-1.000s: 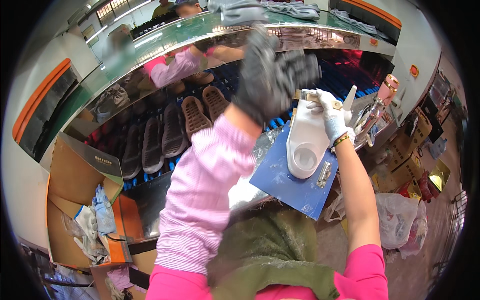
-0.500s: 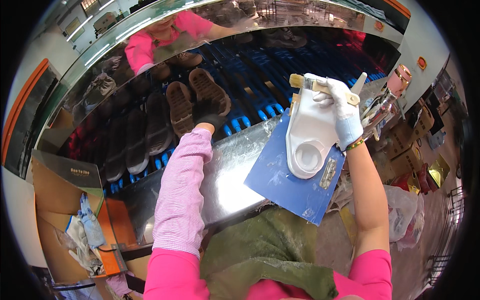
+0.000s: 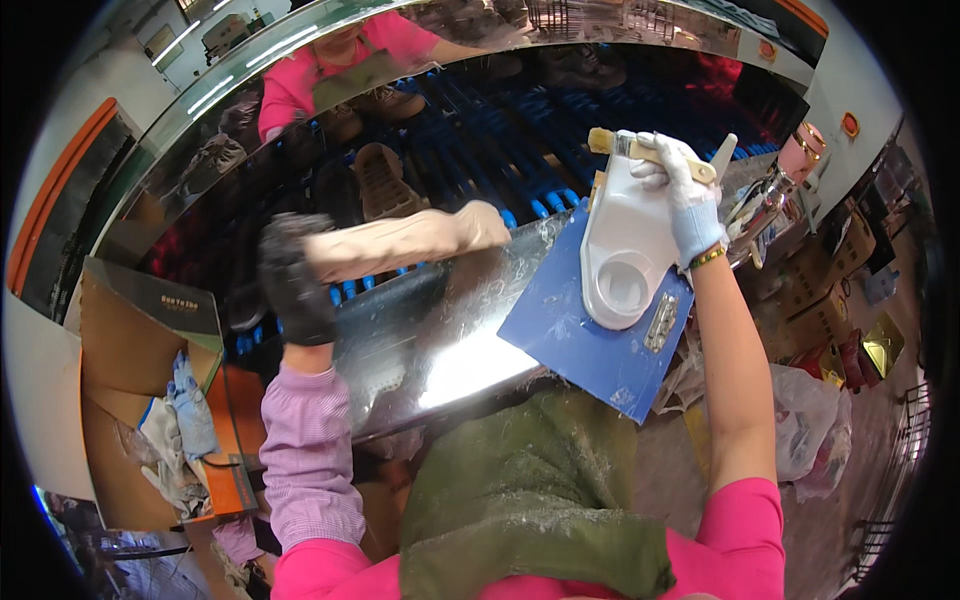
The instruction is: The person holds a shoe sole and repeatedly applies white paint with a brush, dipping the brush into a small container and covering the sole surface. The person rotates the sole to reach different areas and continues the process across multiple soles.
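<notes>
My left hand (image 3: 296,280), in a black glove, is closed around one end of a beige shoe sole (image 3: 405,243). The sole is held sideways above the metal ledge, slightly smeared by motion. My right hand (image 3: 680,178), in a white and light-blue glove, grips a flat paintbrush (image 3: 655,158) by its wooden handle, bristles pointing left. Under that hand is a white plastic container (image 3: 625,235) with a round cup at its near end, set on a blue board (image 3: 590,345). A brown sole (image 3: 385,182) lies on the blue-fingered rack beyond my left hand.
A shiny metal ledge (image 3: 400,335) runs along the front of the machine. At the left stands an open cardboard box (image 3: 115,420) with gloves (image 3: 190,405) beside it. A pink and metal bottle (image 3: 795,160) stands at the right. Clear plastic bags (image 3: 800,420) hang lower right.
My left hand has lifted one sole off the rack and drawn it back toward me and left, turning it sideways. My right hand stays over the white container with the brush.
</notes>
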Available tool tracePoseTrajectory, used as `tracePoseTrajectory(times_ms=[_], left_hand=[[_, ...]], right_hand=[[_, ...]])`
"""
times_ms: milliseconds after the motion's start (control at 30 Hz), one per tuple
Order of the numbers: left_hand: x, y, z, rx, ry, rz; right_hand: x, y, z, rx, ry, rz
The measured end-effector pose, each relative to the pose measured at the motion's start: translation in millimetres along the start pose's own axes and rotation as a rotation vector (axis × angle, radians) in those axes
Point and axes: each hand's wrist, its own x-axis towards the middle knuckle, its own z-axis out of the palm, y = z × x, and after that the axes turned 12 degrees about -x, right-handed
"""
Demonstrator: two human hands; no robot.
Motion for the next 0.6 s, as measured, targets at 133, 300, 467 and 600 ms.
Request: tracePoseTrajectory(times_ms=[133, 300, 467, 600], left_hand=[[-3, 1, -85, -1.158, 0.157, -0.531], [-91, 46, -65, -1.644, 0.08, -0.948], [-175, 142, 13, -1.894, 0.291, -1.191], [-208, 218, 39, -1.515, 0.525, -1.339]], right_hand=[[9, 6, -1, -0.008, 0.004, -0.003], [-32, -13, 17, 0.284, 0.056, 0.125], [-108, -17, 13, 0.225, -0.08, 0.071], [-134, -30, -23, -0.146, -0.132, 0.085]])
